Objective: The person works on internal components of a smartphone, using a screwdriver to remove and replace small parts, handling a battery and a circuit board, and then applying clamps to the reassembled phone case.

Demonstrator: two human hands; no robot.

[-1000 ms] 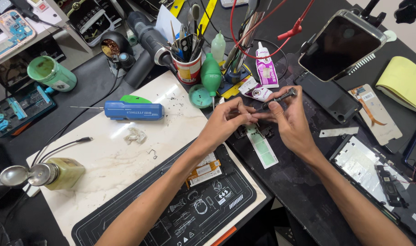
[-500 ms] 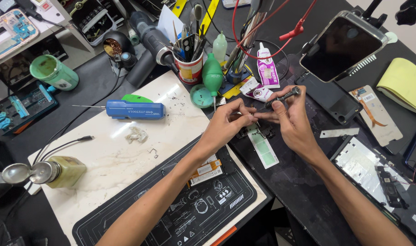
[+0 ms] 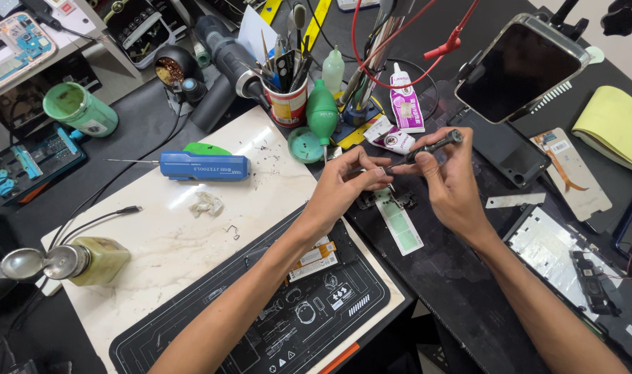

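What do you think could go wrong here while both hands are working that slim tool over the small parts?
The dark slim tool is pinched between the left hand and right hand above a small dark part; a slip might gouge it. Loose bits, like the bent wire on the white mat, could get lost.

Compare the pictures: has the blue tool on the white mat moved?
No. The blue tool lies where it did, just left of the red cup, beside the green lid.

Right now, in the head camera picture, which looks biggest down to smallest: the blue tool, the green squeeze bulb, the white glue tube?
1. blue tool
2. green squeeze bulb
3. white glue tube, only slightly smaller than the bulb, so that order is unsure.
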